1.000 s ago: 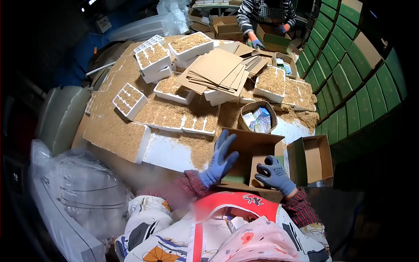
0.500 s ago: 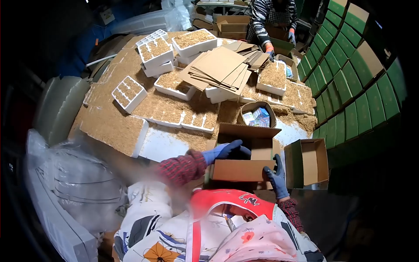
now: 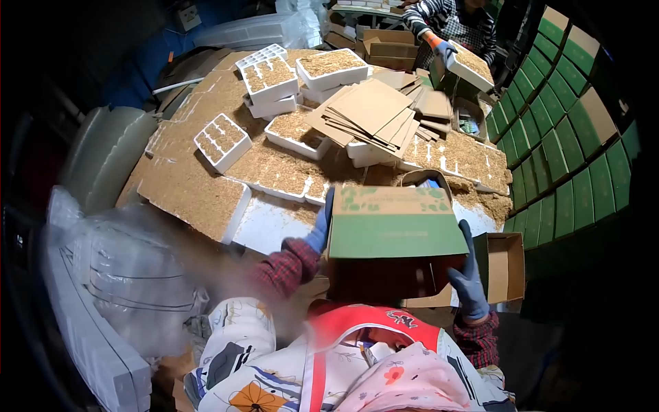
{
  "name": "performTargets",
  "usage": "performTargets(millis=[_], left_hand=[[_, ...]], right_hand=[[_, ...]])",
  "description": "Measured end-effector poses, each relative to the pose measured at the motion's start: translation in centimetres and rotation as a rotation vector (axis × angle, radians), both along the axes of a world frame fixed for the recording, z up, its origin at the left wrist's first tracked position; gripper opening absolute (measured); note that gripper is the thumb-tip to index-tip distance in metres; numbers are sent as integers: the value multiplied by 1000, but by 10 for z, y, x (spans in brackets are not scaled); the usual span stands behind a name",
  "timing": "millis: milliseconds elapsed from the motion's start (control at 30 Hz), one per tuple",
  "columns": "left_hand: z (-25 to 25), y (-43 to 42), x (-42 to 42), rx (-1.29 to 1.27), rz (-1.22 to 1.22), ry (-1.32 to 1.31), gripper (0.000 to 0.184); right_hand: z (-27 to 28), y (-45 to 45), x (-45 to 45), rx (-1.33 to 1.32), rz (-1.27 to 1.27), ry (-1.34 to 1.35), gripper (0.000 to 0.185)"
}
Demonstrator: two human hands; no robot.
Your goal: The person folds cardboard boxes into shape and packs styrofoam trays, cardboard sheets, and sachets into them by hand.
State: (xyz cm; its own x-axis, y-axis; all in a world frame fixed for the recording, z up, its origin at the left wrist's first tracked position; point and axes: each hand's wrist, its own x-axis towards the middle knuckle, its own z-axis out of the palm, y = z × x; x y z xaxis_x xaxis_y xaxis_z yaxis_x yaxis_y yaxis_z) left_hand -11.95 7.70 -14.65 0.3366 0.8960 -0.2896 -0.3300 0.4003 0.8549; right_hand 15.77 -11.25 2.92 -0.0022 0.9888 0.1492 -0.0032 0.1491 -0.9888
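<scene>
A green and brown cardboard box (image 3: 398, 233) is tipped up in front of my body, its printed side facing up and its dark open side toward me. My left hand (image 3: 322, 223), in a blue-grey glove, is pressed to the box's left side. On the right side, my gloved right hand (image 3: 470, 278) grips the box near its lower corner. Partly hidden behind the box is a round-edged carton (image 3: 427, 180) with small packets in it. A smaller open box (image 3: 504, 268) stands just right of my right hand.
Flat cardboard sheets (image 3: 371, 106) lie on white trays filled with shavings (image 3: 271, 75). Green boxes (image 3: 566, 151) are stacked along the right. Across the table a co-worker (image 3: 456, 31) holds a filled white tray (image 3: 471, 65). Plastic-wrapped white blocks (image 3: 103, 309) stand at left.
The box has been lifted and tipped, so its green printed side now shows between my hands. The co-worker has picked up a filled white tray. The view has shifted slightly.
</scene>
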Motion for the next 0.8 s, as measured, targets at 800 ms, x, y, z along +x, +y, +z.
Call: performTargets(millis=[800], left_hand=[[-5, 199, -34, 869, 139, 1934, 50]], right_hand=[[-184, 42, 35, -695, -576, -1072, 45]])
